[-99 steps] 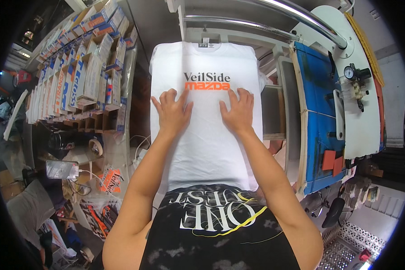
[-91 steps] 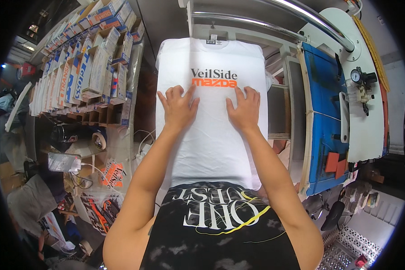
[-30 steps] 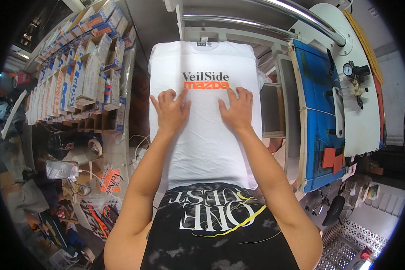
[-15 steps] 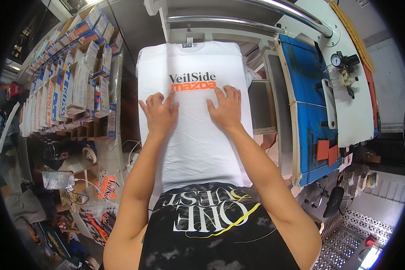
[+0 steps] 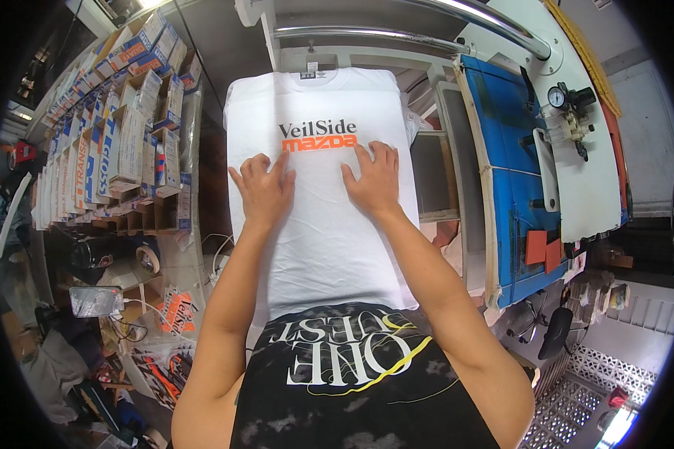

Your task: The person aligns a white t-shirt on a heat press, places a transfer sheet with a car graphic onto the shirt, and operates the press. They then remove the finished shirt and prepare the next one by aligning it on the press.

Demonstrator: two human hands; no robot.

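Note:
A white T-shirt [image 5: 326,239] lies spread in front of me, its collar at the far end and its lower edge against my body. Across its chest runs a print [image 5: 319,136] of black lettering above orange lettering. My left hand [image 5: 266,185] rests on the shirt with fingers apart, its fingertips by the print's lower left corner. On the other side, my right hand [image 5: 374,178] lies with spread fingers, index finger touching or close to the print's lower right end. Neither hand holds anything. The surface under the shirt is hidden.
At the left, long cardboard boxes [image 5: 120,150] fill a rack above a cluttered bench with a phone [image 5: 97,301] on a cable. Metal bars [image 5: 367,36] cross behind the shirt. To the right stands a blue panel [image 5: 520,202], with a pressure gauge [image 5: 556,96] beyond it.
Almost nothing differs. The whole view has shifted very slightly; both hands keep the same places on the shirt beside the print.

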